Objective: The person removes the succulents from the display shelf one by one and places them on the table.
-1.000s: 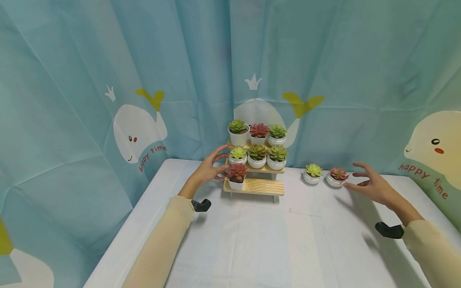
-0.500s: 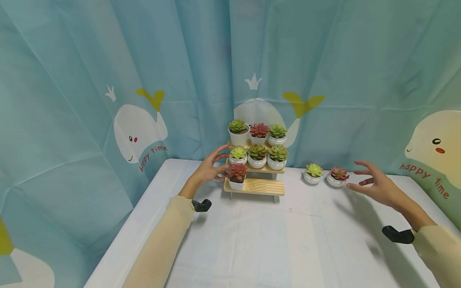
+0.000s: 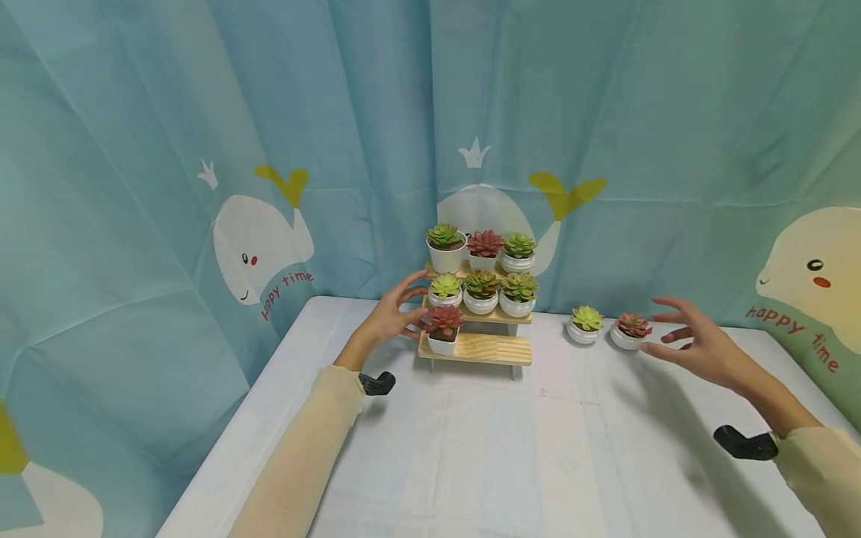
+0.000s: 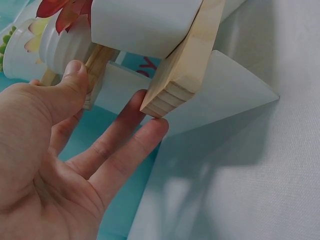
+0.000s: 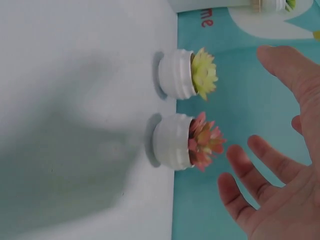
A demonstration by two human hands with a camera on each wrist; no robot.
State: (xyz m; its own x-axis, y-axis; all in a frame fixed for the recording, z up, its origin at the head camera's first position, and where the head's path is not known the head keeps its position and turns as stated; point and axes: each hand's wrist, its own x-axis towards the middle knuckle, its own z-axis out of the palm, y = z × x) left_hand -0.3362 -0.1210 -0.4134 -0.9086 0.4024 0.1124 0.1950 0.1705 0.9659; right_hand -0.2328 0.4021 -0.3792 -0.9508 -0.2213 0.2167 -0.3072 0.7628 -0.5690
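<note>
My left hand [image 3: 389, 317] is at the left side of a three-step wooden stand [image 3: 496, 349]. In the left wrist view, two fingertips touch the end of its lowest board [image 4: 172, 95], while the thumb lies by the middle board's end. A red succulent in a square white pot [image 3: 442, 345] stands at the left of that lowest board. My right hand [image 3: 706, 350] is raised with fingers spread and holds nothing. Nearest to it is a red succulent in a round white pot [image 5: 172, 142], standing on the table, its leaves just short of the fingertips in the right wrist view.
A yellow-green succulent in a round white pot [image 3: 584, 331] stands left of the red one. Several potted succulents fill the stand's upper two steps. A blue curtain [image 3: 377, 149] with whale prints hangs behind the white-covered table [image 3: 484, 456].
My right hand has drawn a little back to the right from the round-potted red succulent, then shifted slightly left again. My left hand stays in place at the stand.
</note>
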